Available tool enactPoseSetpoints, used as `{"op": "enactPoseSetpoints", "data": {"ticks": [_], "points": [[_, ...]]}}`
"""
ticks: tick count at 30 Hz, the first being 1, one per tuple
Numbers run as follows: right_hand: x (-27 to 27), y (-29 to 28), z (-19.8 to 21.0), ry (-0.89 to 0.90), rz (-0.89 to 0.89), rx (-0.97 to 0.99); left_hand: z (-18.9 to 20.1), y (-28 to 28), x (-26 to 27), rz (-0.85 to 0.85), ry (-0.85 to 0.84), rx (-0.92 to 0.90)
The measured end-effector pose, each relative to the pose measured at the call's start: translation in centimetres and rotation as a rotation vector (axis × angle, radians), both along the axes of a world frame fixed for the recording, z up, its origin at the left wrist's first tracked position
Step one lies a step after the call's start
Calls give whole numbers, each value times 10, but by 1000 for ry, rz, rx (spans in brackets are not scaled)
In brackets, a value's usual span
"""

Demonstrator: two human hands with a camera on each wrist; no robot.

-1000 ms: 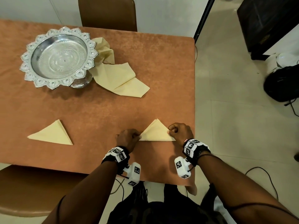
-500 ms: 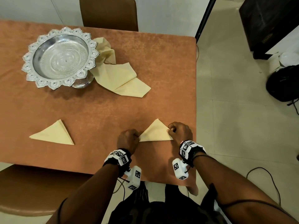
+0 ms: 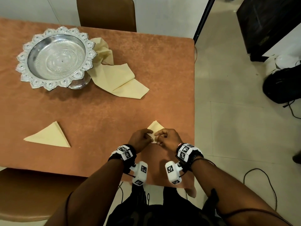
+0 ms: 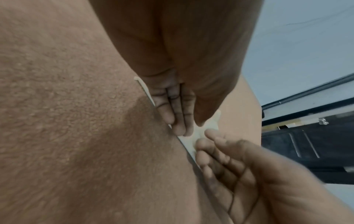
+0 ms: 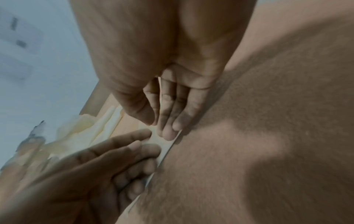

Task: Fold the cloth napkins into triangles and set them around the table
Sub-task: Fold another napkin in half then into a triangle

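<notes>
Both hands' fingertips flat on napkin (image 3: 155,128): left hand (image 3: 140,139), right hand (image 3: 167,138).

I see a pale tiled floor (image 3: 236,128) right of my hands, a brown chair (image 3: 106,13) beyond the orange-topped table (image 3: 114,108), and a dark cabinet (image 3: 267,23) far right.

- Folded napkin (image 3: 155,128): pale yellow, flat near the table's right front, mostly covered.
- Second triangle (image 3: 48,136): flat at left front.
- Unfolded napkins (image 3: 117,79): crumpled beside the tray.
</notes>
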State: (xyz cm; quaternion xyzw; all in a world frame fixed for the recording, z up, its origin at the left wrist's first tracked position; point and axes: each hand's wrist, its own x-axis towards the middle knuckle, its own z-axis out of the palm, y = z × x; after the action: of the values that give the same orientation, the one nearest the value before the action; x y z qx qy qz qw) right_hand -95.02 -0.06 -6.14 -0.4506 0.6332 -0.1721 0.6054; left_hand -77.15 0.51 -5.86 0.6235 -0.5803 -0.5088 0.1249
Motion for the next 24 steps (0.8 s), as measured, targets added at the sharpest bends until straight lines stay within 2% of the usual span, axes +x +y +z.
{"op": "enactPoseSetpoints", "data": {"ticks": [5, 9, 12, 14, 16, 18, 20, 24], "points": [[-27, -3, -1, -170, -255, 67, -2, -4, 15, 189, 124, 82], [-59, -4, -5, -99, -388, 34, -6, 2, 31, 345, 202, 105], [-73, 1, -8, 216, -234, -169, -4, 8, 41, 311, -38, -66], [-77, 7, -7, 330, -37, -342, -2, 14, 46, 188, -179, -175], [-78, 14, -9, 413, 200, -469, -1, 21, 46, 31, -233, -227], [-78, 19, -13, 472, 370, -536, -4, 26, 46, -28, -252, -236], [-77, 21, -16, 495, 430, -565, -4, 29, 45, -27, -279, -252], [-73, 21, -13, 490, 403, -579, -1, 26, 44, -29, -303, -297]]}}
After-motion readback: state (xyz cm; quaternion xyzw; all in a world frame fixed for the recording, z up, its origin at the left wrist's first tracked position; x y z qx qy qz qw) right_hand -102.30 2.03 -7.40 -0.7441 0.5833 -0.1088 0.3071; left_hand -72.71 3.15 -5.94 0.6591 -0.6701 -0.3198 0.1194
